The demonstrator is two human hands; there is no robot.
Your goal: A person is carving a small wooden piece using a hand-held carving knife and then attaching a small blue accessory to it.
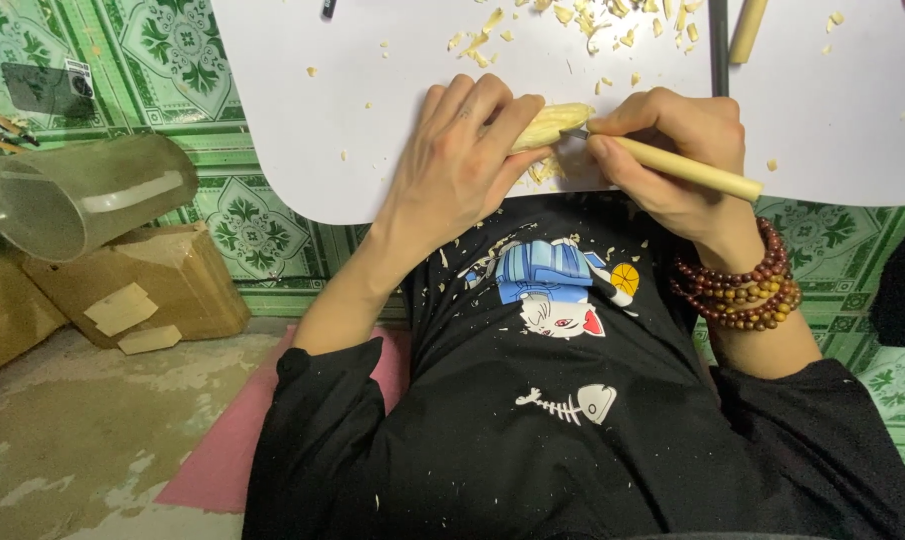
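Head view: left hand [458,165] grip pinching pale wood piece [551,124] on white counter [313,150]; right hand [678,150] grip clamped round knife handle [688,170], blade tip at the wood. Carving step; next cut prob. needs steady hold, short strokes.

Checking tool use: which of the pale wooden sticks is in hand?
The wooden-handled tool in the right hand; the other stick lies untouched at the table's far edge.

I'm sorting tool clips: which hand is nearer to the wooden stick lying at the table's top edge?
Right. The right hand, gripping a carving tool, sits just below the wooden stick. The left hand, holding the wood piece, is farther off to the side.
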